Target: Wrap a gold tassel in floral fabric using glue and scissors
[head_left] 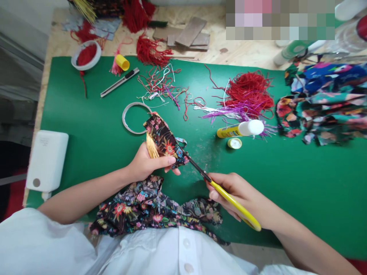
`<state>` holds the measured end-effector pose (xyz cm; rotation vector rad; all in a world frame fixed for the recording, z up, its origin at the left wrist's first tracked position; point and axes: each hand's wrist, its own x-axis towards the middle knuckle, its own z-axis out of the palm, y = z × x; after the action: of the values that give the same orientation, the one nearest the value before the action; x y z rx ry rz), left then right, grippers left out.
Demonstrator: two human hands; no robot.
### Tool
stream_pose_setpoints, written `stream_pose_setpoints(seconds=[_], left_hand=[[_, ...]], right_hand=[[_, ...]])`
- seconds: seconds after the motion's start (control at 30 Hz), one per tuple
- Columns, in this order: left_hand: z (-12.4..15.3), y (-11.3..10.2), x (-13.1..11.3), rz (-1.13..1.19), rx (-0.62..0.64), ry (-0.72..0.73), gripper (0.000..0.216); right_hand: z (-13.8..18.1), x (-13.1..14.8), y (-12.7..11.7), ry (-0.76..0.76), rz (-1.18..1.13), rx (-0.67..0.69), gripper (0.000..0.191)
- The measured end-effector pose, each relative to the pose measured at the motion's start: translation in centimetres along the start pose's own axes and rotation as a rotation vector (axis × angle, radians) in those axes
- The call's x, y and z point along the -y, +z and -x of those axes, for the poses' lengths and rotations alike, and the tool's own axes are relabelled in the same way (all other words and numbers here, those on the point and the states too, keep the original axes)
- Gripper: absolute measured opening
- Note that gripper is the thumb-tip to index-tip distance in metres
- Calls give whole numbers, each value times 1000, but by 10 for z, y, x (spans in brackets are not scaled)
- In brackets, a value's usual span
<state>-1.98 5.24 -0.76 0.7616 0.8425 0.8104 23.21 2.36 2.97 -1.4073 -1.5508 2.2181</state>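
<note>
My left hand [146, 162] is closed on a strip of black floral fabric [162, 135], thumb on top near its lower end. A gold tassel [151, 146] hangs beside the strip at that hand. In my right hand [233, 191] is a pair of scissors [229, 200] with yellow handles and dark blades. The blade tips touch the lower right edge of the strip. A larger heap of the same floral cloth [157, 215] lies below my hands, against my shirt. A thin round ring [123, 118] lies partly behind the strip.
A glue stick [229, 131] and its cap [234, 143] are right of centre on the green mat [301, 183]. Behind are red tassels [248, 89], loose threads [160, 84] and a box cutter [119, 83]. Colourful fabric [329, 103] lies right; a white device [47, 160] stands left.
</note>
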Motion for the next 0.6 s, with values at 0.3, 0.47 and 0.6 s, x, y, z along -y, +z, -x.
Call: stream_pose_setpoints(seconds=[0.3,0.47,0.6], left_hand=[[-1,1,-1,-7,-25,-13,29],[-1,0,0,-4,-9,-4,27],[-2,0,1,13,3,10,23]], right_hand=[[-1,1,2,-12,14,-16,62],[-1,-1,1,-30,19,-18,61],[-1,0,1,-19,9,-10,60]])
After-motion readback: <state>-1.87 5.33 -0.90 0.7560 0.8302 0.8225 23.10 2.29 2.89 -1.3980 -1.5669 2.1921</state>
